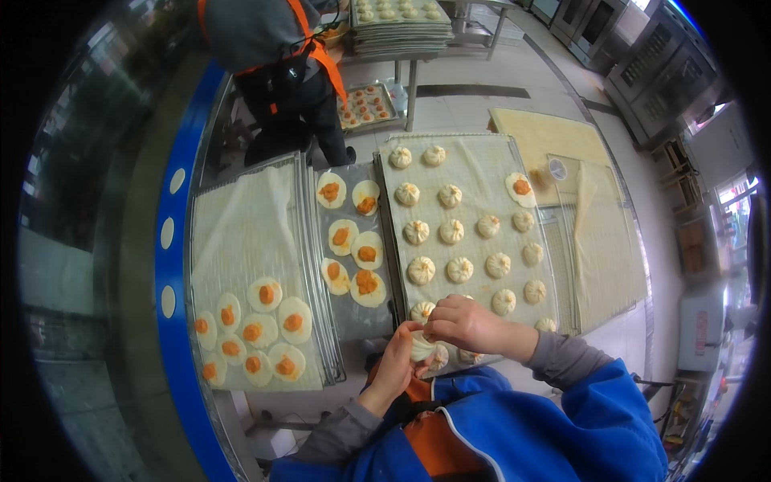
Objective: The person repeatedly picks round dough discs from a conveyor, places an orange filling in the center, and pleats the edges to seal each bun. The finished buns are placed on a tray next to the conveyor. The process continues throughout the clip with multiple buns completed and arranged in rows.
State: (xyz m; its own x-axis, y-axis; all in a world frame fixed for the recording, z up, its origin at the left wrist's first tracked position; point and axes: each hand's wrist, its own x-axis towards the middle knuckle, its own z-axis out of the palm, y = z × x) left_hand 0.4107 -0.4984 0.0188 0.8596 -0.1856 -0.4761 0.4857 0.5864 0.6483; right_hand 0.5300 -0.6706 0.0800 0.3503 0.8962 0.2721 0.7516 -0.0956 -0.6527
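Note:
Between my two hands is a white dough bun (422,346), partly gathered at the top. My left hand (395,359) cups it from the left and below. The fingers of my right hand (466,324) pinch the dough's upper edge. Just beyond them stretches a cloth-lined tray (474,165) bearing rows of pleated buns (459,269). One flat wrapper with orange filling (520,188) lies at its right edge. On a grey tray (353,321) to the left rest several round wrappers topped with orange filling (367,254).
At far left, a cloth-covered rack (245,209) carries more filled wrappers (252,330). A small plastic cup (556,168) stands near a wooden board (534,132) at the right. A co-worker (273,56) with orange straps stands at the back left, beside stacked trays (401,32) on a metal table.

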